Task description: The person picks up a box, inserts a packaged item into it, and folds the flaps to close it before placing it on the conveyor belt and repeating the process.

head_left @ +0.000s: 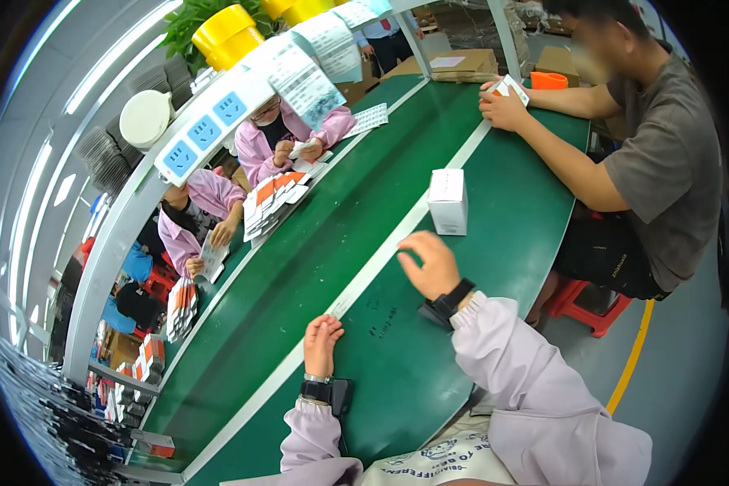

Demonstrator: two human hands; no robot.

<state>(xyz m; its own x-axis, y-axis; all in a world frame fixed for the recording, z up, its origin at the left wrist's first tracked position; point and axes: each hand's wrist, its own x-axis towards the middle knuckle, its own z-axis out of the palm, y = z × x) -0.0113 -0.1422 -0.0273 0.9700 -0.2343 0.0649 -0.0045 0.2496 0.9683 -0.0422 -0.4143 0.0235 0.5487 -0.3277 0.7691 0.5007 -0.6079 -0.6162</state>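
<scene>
Tabletop (413, 368) bears white box (448, 202) beyond right fingers (419, 241).

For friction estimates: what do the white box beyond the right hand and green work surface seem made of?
White box: probably cardboard, smooth satin finish; crisp edges and flat faces suggest it.
Green work surface: perhaps plastic or rubber sheet, semi-gloss; soft reflections show, exact material unclear.

Right of the white box (448, 206), the seated co-worker (664, 146) has a blurred face; left, the power strip (193, 144) mostly hides another co-worker's (204, 197) head.
</scene>
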